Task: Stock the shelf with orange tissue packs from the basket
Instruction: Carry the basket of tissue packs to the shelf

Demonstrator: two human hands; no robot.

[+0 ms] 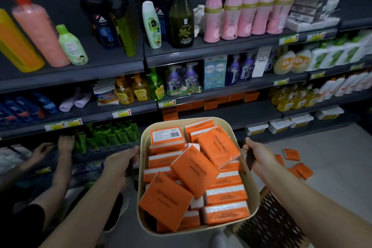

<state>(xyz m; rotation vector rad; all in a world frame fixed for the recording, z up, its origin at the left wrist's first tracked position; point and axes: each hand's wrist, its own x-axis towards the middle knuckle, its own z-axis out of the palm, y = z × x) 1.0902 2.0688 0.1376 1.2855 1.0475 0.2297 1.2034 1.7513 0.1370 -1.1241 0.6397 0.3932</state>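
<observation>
A beige basket [143,147] is held up in front of the shelves, piled with several orange tissue packs [194,171]. My left hand [120,162] grips the dark handle on the basket's left side. My right hand [259,155] grips the handle on its right side. Behind the basket, a dark shelf [251,115] carries a row of orange tissue packs [217,102] along its back, with bare shelf surface in front of them. More orange packs [298,165] lie scattered on the floor to the right.
Another person's hands [64,143] reach into the lower left shelf near green tubes [112,135]. Upper shelves hold bottles, soap dispensers and boxes. White tubs [281,125] sit on a low shelf at right. A dark perforated basket [275,221] stands below my right arm.
</observation>
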